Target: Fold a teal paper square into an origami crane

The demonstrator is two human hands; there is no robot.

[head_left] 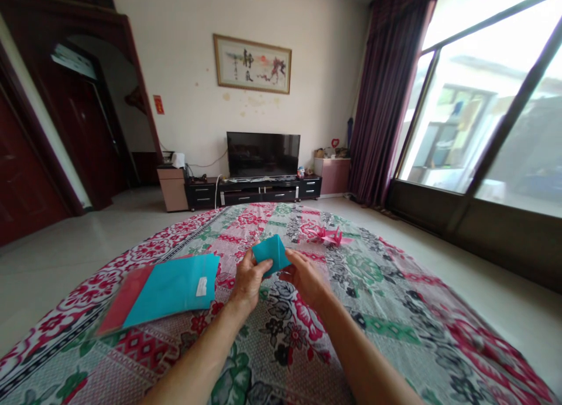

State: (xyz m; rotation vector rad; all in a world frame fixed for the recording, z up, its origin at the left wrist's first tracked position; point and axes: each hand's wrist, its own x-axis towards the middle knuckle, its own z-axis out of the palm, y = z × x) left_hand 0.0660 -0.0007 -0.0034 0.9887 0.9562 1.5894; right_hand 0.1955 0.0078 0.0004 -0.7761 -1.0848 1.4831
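Observation:
A small folded piece of blue paper (268, 250) is held up above the patterned tablecloth, between my two hands. My left hand (251, 278) grips its left side, with the thumb lying across the front face. At the paper's right edge, the fingers of my right hand (306, 276) are bent against a raised flap; some of those fingertips are hidden behind the paper. To the left lies a clear packet of blue and red paper sheets (169, 291) with a white label. Pink folded paper cranes (331, 236) rest on the cloth beyond my right hand.
The round table wears a floral tablecloth (377, 311) in red, green and grey. Past its far edge, a television (263, 154) stands on a low black cabinet (281, 193). Large windows (461, 124) and a purple curtain (375, 100) are on the right, dark red doors on the left.

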